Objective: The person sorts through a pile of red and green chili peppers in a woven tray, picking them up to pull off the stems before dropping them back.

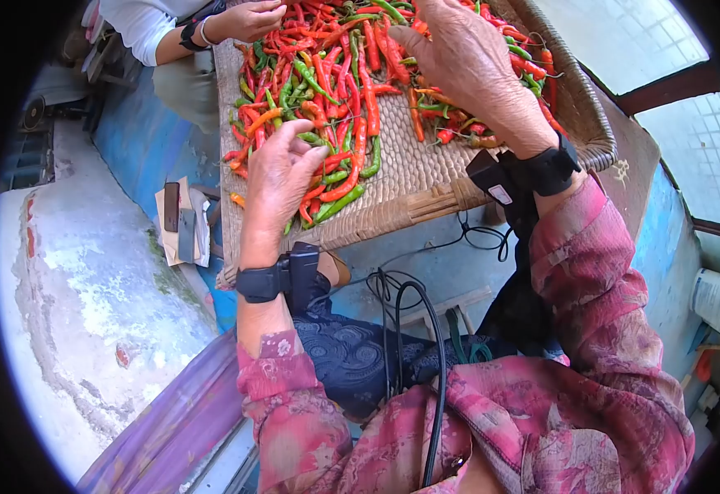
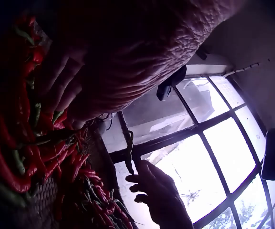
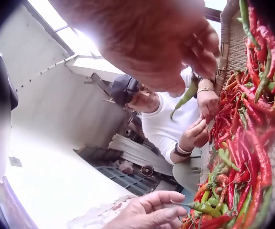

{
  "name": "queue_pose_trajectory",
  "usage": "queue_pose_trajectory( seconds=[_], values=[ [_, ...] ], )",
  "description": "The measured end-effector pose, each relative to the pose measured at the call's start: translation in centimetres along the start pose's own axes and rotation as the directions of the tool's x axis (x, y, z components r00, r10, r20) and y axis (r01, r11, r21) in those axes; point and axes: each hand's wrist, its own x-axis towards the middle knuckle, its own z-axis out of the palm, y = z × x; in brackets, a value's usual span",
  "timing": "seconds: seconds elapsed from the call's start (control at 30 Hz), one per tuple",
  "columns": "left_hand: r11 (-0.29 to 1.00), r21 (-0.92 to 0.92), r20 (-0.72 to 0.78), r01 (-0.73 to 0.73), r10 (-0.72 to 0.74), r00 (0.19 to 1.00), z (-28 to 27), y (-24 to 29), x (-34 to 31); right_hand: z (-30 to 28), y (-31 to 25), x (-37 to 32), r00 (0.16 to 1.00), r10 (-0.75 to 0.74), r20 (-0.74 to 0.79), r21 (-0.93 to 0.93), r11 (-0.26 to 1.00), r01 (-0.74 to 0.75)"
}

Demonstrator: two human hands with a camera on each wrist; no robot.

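Note:
My right hand (image 1: pixel 471 70) is raised over the right part of a woven tray (image 1: pixel 426 198). It pinches a green chili pepper (image 3: pixel 185 98), which hangs from the fingertips in the right wrist view and stands out against the window in the left wrist view. Low over the near left pile of red and green chili peppers (image 1: pixel 360 107) is my left hand (image 1: pixel 282 169). Its thumb and forefinger pinch the stem of another green chili pepper (image 3: pixel 205 208), seen in the right wrist view. In the left wrist view this hand is dark, its fingers close over the peppers.
Across the tray, another person (image 3: pixel 163 121) in a white shirt has both hands at the peppers. The tray's raised rim (image 1: pixel 595 123) runs along the right. Black cables (image 1: pixel 393 284) hang below its near edge. A white bucket (image 1: pixel 712 298) stands far right, near paned windows (image 2: pixel 209 157).

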Motion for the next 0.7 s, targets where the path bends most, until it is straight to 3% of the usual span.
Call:
queue_pose_trajectory(
  seconds=[0.07,0.1,0.17,0.2,0.23,0.3,0.33,0.37,0.4,0.47,0.53,0.57,0.63,0.7],
  values=[
    [0.999,0.032,0.066,-0.044,0.042,0.997,0.7,-0.5,0.7,1.3,0.8,-0.6,0.998,-0.047,0.043,-0.037,0.998,0.049],
    [0.998,0.03,0.068,-0.047,0.045,0.997,0.8,-1.0,1.1,0.6,0.1,-0.8,0.973,-0.008,0.23,-0.038,0.999,0.017],
    [0.998,-0.004,0.024,-0.055,0.055,0.998,1.0,-1.9,1.4,1.4,-0.2,-1.5,0.922,0.03,0.385,-0.034,0.999,-0.019],
    [0.996,-0.083,-0.001,-0.02,0.02,1.0,0.5,-0.9,1.4,2.2,-0.1,-1.8,0.909,-0.022,0.417,0.046,0.999,0.003],
    [0.949,-0.309,0.041,0.058,-0.047,0.998,-0.2,-0.5,1.4,1.9,-0.9,-1.9,0.87,-0.024,0.493,0.112,0.993,-0.036],
    [0.876,-0.478,0.026,0.067,-0.062,0.998,-1.4,0.8,0.7,2.7,-1.5,-2.9,0.872,-0.167,0.46,0.351,0.937,-0.006],
    [0.876,-0.477,0.028,0.071,-0.065,0.997,-1.5,0.9,0.7,3.2,-1.9,-3.3,0.871,-0.222,0.438,0.402,0.915,0.032],
    [0.792,-0.607,0.042,0.069,-0.055,0.998,-1.6,0.8,0.5,3.6,-2.3,-3.6,0.836,-0.23,0.498,0.435,0.9,-0.012],
    [0.689,-0.722,0.051,0.067,-0.044,0.998,-1.8,0.9,0.4,3.9,-2.6,-3.9,0.844,-0.265,0.466,0.484,0.875,0.007],
    [0.623,-0.778,0.075,0.078,-0.031,0.997,-1.8,1.4,0.1,4.4,-3.0,-4.3,0.85,-0.3,0.433,0.532,0.846,0.028],
    [0.515,-0.853,0.103,0.081,0.014,0.995,-1.8,1.3,0.0,3.9,-3.5,-4.1,0.714,-0.281,0.641,0.565,0.802,-0.192],
    [0.514,-0.854,0.098,0.078,0.011,0.995,-1.9,1.0,0.1,3.7,-3.8,-4.1,0.712,-0.285,0.642,0.566,0.802,-0.189],
    [0.418,-0.906,0.042,0.063,-0.061,0.997,-2.2,0.6,0.1,3.5,-4.3,-4.0,0.64,-0.221,0.736,0.605,0.639,-0.475],
    [0.423,-0.905,0.002,0.038,-0.085,0.996,-2.5,0.4,0.0,3.3,-4.5,-3.9,0.613,-0.204,0.764,0.601,0.572,-0.559]
  ],
)
